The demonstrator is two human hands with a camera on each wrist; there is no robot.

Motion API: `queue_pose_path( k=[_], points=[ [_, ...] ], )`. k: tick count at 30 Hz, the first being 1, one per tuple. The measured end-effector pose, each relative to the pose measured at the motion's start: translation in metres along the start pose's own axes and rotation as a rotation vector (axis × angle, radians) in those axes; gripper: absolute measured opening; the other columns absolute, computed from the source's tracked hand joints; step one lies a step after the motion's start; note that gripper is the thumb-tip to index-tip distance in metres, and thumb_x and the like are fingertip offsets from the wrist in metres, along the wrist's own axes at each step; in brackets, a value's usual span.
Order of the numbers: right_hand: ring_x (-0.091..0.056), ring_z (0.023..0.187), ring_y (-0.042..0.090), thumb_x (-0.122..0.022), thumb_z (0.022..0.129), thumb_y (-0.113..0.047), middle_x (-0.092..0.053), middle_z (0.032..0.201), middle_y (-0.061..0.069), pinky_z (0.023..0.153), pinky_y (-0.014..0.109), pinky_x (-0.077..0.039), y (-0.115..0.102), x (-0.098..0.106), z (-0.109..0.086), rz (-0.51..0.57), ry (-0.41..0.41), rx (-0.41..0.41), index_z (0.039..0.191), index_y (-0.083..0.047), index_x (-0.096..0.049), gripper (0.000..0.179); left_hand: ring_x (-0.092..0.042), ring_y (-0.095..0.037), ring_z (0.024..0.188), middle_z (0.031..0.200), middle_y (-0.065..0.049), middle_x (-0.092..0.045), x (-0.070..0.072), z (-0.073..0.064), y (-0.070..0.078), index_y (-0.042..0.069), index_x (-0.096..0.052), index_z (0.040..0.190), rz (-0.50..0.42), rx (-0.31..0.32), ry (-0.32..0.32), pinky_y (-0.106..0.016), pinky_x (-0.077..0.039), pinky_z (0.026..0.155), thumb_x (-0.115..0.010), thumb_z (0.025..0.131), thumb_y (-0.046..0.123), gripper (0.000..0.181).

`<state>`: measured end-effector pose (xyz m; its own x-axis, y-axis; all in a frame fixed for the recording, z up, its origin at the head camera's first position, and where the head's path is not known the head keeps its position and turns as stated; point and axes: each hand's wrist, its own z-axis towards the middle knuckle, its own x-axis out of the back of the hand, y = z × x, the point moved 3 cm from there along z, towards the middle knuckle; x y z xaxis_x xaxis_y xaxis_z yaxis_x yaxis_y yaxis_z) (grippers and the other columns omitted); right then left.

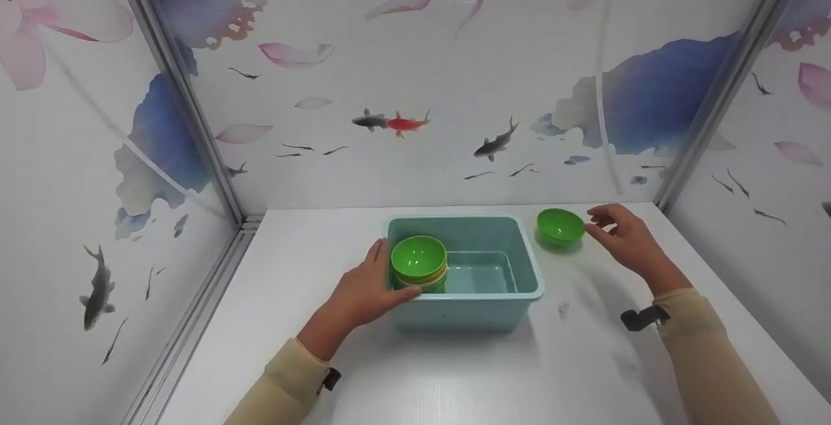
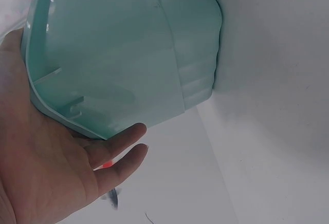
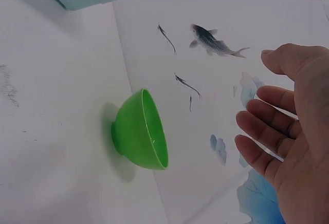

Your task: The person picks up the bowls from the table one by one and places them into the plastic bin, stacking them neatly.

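At the left front corner of a light blue-green plastic bin (image 1: 480, 313), my left hand (image 1: 370, 290) rests against the rim. Its thumb lies along the front rim, and the fingers extend along the left side; the left wrist view shows two nearly straight fingers (image 2: 121, 144) beyond the corner. Inside the bin's left end stands a stack of small bowls (image 1: 419, 259), green on top with yellowish and pale ones under it. A single green bowl (image 1: 560, 228) sits upright on the table right of the bin. Beside it, my right hand (image 3: 303, 126) is apart from the bowl, fingers loosely bent, holding nothing.
The white table (image 1: 441, 379) meets a back wall panel (image 1: 415, 172) printed with fish and petals. Similar panels stand on the left and right, joined by grey metal posts (image 1: 188, 100). The bin's right half shows its bare floor (image 1: 480, 272).
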<state>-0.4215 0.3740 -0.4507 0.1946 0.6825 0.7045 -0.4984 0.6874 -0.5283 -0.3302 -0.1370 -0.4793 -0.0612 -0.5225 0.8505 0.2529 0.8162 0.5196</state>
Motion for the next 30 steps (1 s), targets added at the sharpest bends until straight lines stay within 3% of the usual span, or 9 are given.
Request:
queue_pose_path(
  k=[3,6,9,12,15,18,24,30],
  points=[
    [-0.067,0.114,0.042,-0.072,0.11,-0.013,-0.066,0.128,0.028,0.086,0.018,-0.049,0.001,-0.001,-0.001,0.008,0.003,-0.029,0.135,0.008,-0.065,0.034,-0.046,-0.042,0.156,0.183,-0.019,-0.02,-0.002,0.0,-0.001,0.004,-0.013,0.177,0.002,0.0,-0.004,-0.066,-0.042,0.12,-0.059,0.087,0.094,0.135],
    [-0.062,0.121,0.048,-0.071,0.111,-0.018,-0.059,0.135,0.031,0.096,0.038,-0.053,0.007,-0.006,-0.001,0.011,-0.001,-0.083,0.141,0.012,-0.058,0.045,-0.047,-0.041,0.155,0.183,-0.019,-0.019,-0.002,0.0,-0.002,0.003,-0.013,0.177,0.003,-0.002,-0.005,-0.065,-0.043,0.12,-0.06,0.088,0.093,0.135],
    [-0.053,0.131,0.054,-0.073,0.11,-0.029,-0.047,0.144,0.037,0.105,0.063,-0.048,0.021,-0.016,0.003,0.005,-0.025,-0.166,0.153,0.016,-0.044,0.068,-0.049,-0.041,0.154,0.183,-0.018,-0.019,-0.002,0.001,-0.002,0.003,-0.013,0.177,0.004,-0.007,-0.003,-0.062,-0.045,0.119,-0.06,0.088,0.093,0.135],
    [-0.041,0.143,0.06,-0.077,0.105,-0.045,-0.032,0.153,0.042,0.117,0.073,-0.038,0.038,-0.032,0.006,-0.009,-0.08,-0.282,0.163,0.016,-0.026,0.098,-0.05,-0.041,0.153,0.183,-0.018,-0.019,-0.002,0.001,-0.002,0.003,-0.013,0.177,0.006,-0.009,-0.001,-0.062,-0.046,0.119,-0.06,0.088,0.093,0.135],
    [-0.028,0.152,0.063,-0.08,0.099,-0.057,-0.021,0.161,0.046,0.124,0.075,-0.028,0.053,-0.048,0.008,-0.018,-0.149,-0.387,0.168,0.015,-0.01,0.122,-0.049,-0.041,0.154,0.183,-0.018,-0.02,-0.002,0.0,-0.002,0.004,-0.013,0.177,0.007,-0.005,0.0,-0.062,-0.046,0.119,-0.06,0.087,0.094,0.135],
    [-0.019,0.157,0.064,-0.081,0.096,-0.063,-0.011,0.166,0.047,0.126,0.074,-0.021,0.067,-0.062,0.012,-0.012,-0.204,-0.461,0.169,0.014,0.002,0.134,-0.049,-0.042,0.154,0.183,-0.018,-0.02,-0.002,0.0,-0.002,0.004,-0.013,0.177,0.002,-0.003,-0.001,-0.063,-0.045,0.119,-0.06,0.087,0.094,0.135],
    [-0.013,0.161,0.062,-0.083,0.093,-0.065,-0.004,0.171,0.044,0.129,0.071,-0.016,0.084,-0.082,0.019,0.042,-0.212,-0.532,0.17,0.008,0.013,0.144,-0.049,-0.043,0.154,0.182,-0.019,-0.02,-0.001,0.0,-0.002,0.003,-0.014,0.177,0.0,-0.012,0.002,-0.063,-0.045,0.119,-0.061,0.088,0.092,0.134],
    [-0.016,0.16,0.063,-0.082,0.092,-0.067,-0.005,0.172,0.041,0.129,0.072,-0.018,0.087,-0.095,0.023,0.085,-0.209,-0.588,0.171,0.002,0.018,0.145,-0.047,-0.042,0.155,0.183,-0.019,-0.02,-0.001,0.0,-0.001,0.004,-0.013,0.177,-0.001,-0.006,-0.001,-0.062,-0.045,0.12,-0.061,0.088,0.092,0.134]
  ],
)
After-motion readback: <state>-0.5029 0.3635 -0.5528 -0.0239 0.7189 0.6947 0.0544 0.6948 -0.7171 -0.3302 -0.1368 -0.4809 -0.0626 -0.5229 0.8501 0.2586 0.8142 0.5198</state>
